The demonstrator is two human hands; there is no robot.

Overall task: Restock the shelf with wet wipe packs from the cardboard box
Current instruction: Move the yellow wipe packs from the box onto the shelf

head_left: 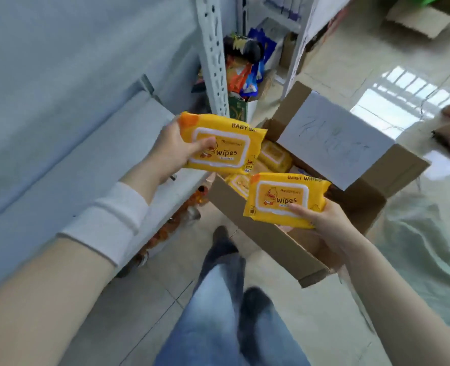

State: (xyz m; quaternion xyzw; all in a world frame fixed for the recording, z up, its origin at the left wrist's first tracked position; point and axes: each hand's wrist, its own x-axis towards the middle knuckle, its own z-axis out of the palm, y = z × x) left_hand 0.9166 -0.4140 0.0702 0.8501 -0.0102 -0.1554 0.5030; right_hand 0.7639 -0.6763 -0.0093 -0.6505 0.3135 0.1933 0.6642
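Left grip (pixel 173 149) holds a pack (pixel 221 143) left of the box (pixel 271 247), near the shelf (pixel 107 154), likely for placing; right grip (pixel 329 223) holds a second pack (pixel 284 199) over the box.

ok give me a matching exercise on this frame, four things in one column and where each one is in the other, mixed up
Things
1. first pack, gripped by the left hand
2. second pack, gripped by the right hand
3. cardboard box
4. snack packets

Places
A. on the floor, flaps open, spare packs inside
B. beyond the white slotted upright
C. held up beside the shelf front edge
D. held above the box's near wall

Pairs: 1-C, 2-D, 3-A, 4-B
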